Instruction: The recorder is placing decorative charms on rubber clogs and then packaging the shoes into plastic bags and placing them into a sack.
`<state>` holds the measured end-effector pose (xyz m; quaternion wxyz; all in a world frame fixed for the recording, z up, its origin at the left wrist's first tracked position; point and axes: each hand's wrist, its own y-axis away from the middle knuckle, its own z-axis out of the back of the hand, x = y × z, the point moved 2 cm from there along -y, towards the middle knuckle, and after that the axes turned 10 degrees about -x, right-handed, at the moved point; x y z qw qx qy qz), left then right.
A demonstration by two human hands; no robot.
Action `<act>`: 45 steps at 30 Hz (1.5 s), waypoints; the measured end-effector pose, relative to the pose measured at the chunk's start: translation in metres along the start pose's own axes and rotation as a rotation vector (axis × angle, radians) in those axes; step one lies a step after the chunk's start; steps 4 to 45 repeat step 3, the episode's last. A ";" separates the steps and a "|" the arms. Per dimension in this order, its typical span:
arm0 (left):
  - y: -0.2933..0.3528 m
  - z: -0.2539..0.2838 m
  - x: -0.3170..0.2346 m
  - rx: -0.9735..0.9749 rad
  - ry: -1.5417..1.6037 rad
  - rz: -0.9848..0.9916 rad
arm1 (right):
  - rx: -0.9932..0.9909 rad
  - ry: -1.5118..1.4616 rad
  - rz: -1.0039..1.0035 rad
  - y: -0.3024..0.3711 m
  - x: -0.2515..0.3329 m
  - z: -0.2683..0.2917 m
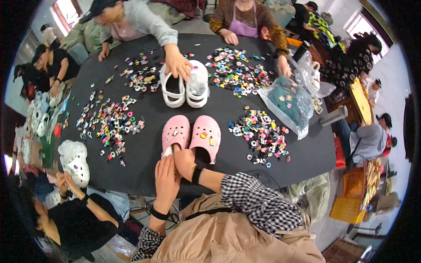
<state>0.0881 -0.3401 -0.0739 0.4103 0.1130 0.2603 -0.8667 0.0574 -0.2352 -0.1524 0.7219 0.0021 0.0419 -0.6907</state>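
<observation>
A pair of pink clogs stands toe-away on the black table in front of me. Small charms sit on the uppers of the left clog [176, 127] and the right clog [206, 134]. My left hand [166, 174] is closed along the heel side of the left clog. Beside it, my right hand [185, 163] is curled at that clog's opening, with its fingertips hidden inside. A small white piece [167, 151] shows by the fingers; I cannot make out what it is.
Heaps of colourful shoe charms [115, 120] lie around the table [188, 41]. Across from me, a person's hand [177, 65] touches white clogs [174, 94]. At right are a plastic bag [287, 105] and a metal bottle [334, 115]. A co-worker at left handles a white clog [75, 163].
</observation>
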 end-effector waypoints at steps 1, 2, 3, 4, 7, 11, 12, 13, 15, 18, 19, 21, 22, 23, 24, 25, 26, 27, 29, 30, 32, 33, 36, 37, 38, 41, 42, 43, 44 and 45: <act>-0.001 -0.004 0.003 0.014 0.015 -0.025 | 0.025 0.134 0.084 -0.002 0.000 0.001; -0.004 -0.009 0.006 0.052 0.020 -0.035 | -0.003 0.021 0.086 -0.002 -0.010 0.003; -0.006 -0.009 0.010 0.084 0.016 -0.036 | 0.045 -0.123 0.067 -0.002 -0.016 0.002; -0.006 -0.009 0.010 0.084 0.016 -0.036 | 0.045 -0.123 0.067 -0.002 -0.016 0.002; -0.006 -0.009 0.010 0.084 0.016 -0.036 | 0.045 -0.123 0.067 -0.002 -0.016 0.002; -0.006 -0.009 0.010 0.084 0.016 -0.036 | 0.045 -0.123 0.067 -0.002 -0.016 0.002; -0.006 -0.009 0.010 0.084 0.016 -0.036 | 0.045 -0.123 0.067 -0.002 -0.016 0.002; -0.006 -0.009 0.010 0.084 0.016 -0.036 | 0.045 -0.123 0.067 -0.002 -0.016 0.002; -0.006 -0.009 0.010 0.084 0.016 -0.036 | 0.045 -0.123 0.067 -0.002 -0.016 0.002; -0.006 -0.009 0.010 0.084 0.016 -0.036 | 0.045 -0.123 0.067 -0.002 -0.016 0.002; -0.006 -0.009 0.010 0.084 0.016 -0.036 | 0.045 -0.123 0.067 -0.002 -0.016 0.002; -0.006 -0.009 0.010 0.084 0.016 -0.036 | 0.045 -0.123 0.067 -0.002 -0.016 0.002; -0.006 -0.009 0.010 0.084 0.016 -0.036 | 0.045 -0.123 0.067 -0.002 -0.016 0.002; -0.006 -0.009 0.010 0.084 0.016 -0.036 | 0.045 -0.123 0.067 -0.002 -0.016 0.002; -0.006 -0.009 0.010 0.084 0.016 -0.036 | 0.045 -0.123 0.067 -0.002 -0.016 0.002; -0.006 -0.009 0.010 0.084 0.016 -0.036 | 0.045 -0.123 0.067 -0.002 -0.016 0.002; -0.006 -0.009 0.010 0.084 0.016 -0.036 | 0.045 -0.123 0.067 -0.002 -0.016 0.002; -0.006 -0.009 0.010 0.084 0.016 -0.036 | 0.045 -0.123 0.067 -0.002 -0.016 0.002; -0.006 -0.009 0.010 0.084 0.016 -0.036 | 0.045 -0.123 0.067 -0.002 -0.016 0.002; -0.006 -0.009 0.010 0.084 0.016 -0.036 | 0.045 -0.123 0.067 -0.002 -0.016 0.002; -0.006 -0.009 0.010 0.084 0.016 -0.036 | 0.045 -0.123 0.067 -0.002 -0.016 0.002; -0.006 -0.009 0.010 0.084 0.016 -0.036 | 0.045 -0.123 0.067 -0.002 -0.016 0.002; -0.006 -0.009 0.010 0.084 0.016 -0.036 | 0.045 -0.123 0.067 -0.002 -0.016 0.002; -0.006 -0.009 0.010 0.084 0.016 -0.036 | 0.045 -0.123 0.067 -0.002 -0.016 0.002; -0.006 -0.009 0.010 0.084 0.016 -0.036 | 0.045 -0.123 0.067 -0.002 -0.016 0.002; -0.006 -0.009 0.010 0.084 0.016 -0.036 | 0.045 -0.123 0.067 -0.002 -0.016 0.002; -0.006 -0.009 0.010 0.084 0.016 -0.036 | 0.045 -0.123 0.067 -0.002 -0.016 0.002; -0.006 -0.009 0.010 0.084 0.016 -0.036 | 0.045 -0.123 0.067 -0.002 -0.016 0.002; -0.006 -0.009 0.010 0.084 0.016 -0.036 | 0.045 -0.123 0.067 -0.002 -0.016 0.002; -0.006 -0.009 0.010 0.084 0.016 -0.036 | 0.045 -0.123 0.067 -0.002 -0.016 0.002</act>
